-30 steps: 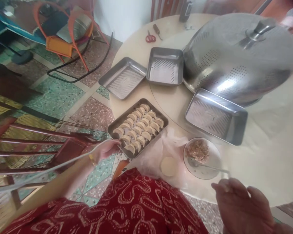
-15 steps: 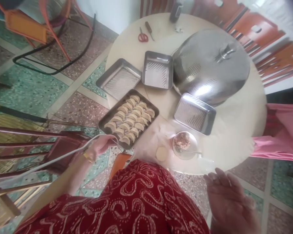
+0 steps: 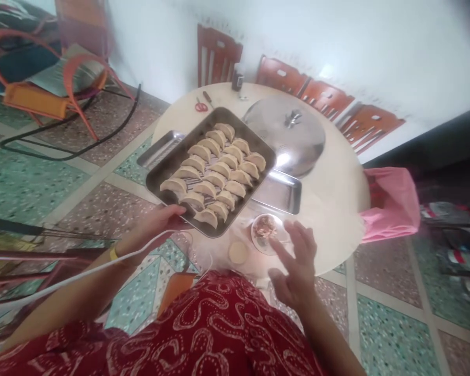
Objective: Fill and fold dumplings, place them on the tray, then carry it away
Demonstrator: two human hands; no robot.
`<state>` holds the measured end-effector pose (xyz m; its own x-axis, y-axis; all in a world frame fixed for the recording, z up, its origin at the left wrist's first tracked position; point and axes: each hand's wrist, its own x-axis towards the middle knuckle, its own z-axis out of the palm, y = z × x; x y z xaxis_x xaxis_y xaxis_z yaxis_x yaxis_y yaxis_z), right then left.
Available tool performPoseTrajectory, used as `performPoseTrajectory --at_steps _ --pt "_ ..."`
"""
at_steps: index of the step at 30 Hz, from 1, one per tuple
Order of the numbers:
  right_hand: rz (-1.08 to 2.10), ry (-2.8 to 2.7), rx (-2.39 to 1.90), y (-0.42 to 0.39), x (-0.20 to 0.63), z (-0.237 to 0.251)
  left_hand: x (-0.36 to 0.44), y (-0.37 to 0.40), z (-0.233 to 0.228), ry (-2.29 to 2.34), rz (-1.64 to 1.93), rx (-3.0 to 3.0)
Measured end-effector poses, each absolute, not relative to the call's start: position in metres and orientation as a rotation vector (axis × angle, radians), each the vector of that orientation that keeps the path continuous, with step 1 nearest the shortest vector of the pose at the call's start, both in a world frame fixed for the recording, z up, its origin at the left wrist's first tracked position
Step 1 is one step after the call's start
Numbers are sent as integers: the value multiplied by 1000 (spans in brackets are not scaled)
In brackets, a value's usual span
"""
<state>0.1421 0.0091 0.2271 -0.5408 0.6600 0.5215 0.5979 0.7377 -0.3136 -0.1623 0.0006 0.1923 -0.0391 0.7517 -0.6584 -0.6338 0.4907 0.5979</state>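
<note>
While the left hand (image 3: 165,220) grips the near corner of the full dumpling tray (image 3: 168,175), raised off the table (image 3: 337,209), the right hand (image 3: 297,261) hovers spread by the filling bowl (image 3: 265,230), some filling left.

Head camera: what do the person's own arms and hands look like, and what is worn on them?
Both forearms are bare, with no sleeves reaching them, and neither hand is gloved. The left hand has a yellow band at the wrist, and a thin white cable runs along that forearm. The right hand shows no ring or band. The garment is red with pale swirls.
</note>
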Motion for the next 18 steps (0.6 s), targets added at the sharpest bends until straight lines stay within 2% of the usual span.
performPoseTrajectory --at_steps 3,6,18 --pt "-127 -2367 -947 0 162 234 -107 -4 210 1064 1120 224" --pt "-253 -2359 -1050 -25 212 239 -44 -16 227 977 1043 319" --pt "-366 -2037 -1646 -173 473 287 218 -78 269 842 576 513"
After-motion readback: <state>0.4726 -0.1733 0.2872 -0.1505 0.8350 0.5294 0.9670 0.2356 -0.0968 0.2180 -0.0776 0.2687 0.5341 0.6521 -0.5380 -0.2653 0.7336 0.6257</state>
